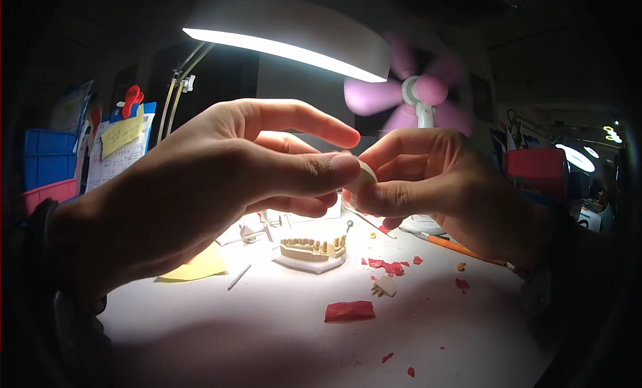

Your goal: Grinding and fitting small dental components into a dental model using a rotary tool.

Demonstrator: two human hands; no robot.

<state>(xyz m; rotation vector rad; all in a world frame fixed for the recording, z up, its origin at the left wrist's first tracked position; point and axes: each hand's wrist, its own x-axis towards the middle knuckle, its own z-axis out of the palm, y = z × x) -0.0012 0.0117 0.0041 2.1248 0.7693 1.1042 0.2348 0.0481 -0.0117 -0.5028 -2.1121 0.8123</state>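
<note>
Both hands are raised over the white table, meeting at a small, rounded beige piece, partly hidden by fingers. My right hand pinches it between thumb and fingers. My left hand is closed toward its left side, thumb tip against it and index finger arched above. Below them sits a beige dental model with a row of teeth on a white base. In front lie a dark red wax block, a beige toothed fragment and red wax scraps.
A lit lamp hangs over the hands, with a pink fan behind. An orange-handled tool lies under my right wrist. A metal pin and yellow paper lie left. Blue bins stand at far left.
</note>
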